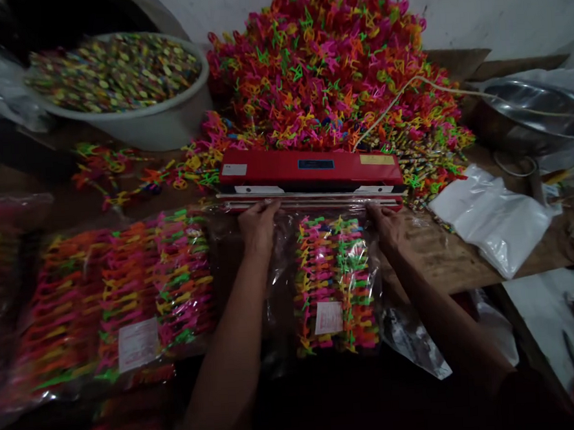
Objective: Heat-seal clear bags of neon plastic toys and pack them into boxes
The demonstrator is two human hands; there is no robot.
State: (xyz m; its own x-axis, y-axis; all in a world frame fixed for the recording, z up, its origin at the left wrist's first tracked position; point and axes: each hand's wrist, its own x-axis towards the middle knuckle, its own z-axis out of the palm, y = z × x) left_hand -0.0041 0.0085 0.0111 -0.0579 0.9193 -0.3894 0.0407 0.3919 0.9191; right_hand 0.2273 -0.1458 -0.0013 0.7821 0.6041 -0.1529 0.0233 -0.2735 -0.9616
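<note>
A: Taking the red machine [308,167] as the dial's centre, where does the clear bag [337,282] lie?

B: At six o'clock, spread flat, with bright plastic toys [355,263] in two columns and a paper label [329,317] inside. Its upper edge meets the front strip [313,203]; what supports its lower end is too dark to tell.

A: And the hands?

B: The left hand [257,228], near the bag's eleven o'clock, and the right hand [389,227], near its one o'clock, each have thumb and fingers drawn together on the film. The wide spacing presumably keeps that edge straight along the strip.

A: The surroundings?

B: At eight o'clock, a filled bag [130,283] lies flat, probably to keep its rows orderly. At twelve, a loose pile [326,63] rises; at ten stands a tub [165,130]. Between three and four, white plastic sheets [496,218] rest on the worktop [451,260], seemingly for easy right-hand reach.
</note>
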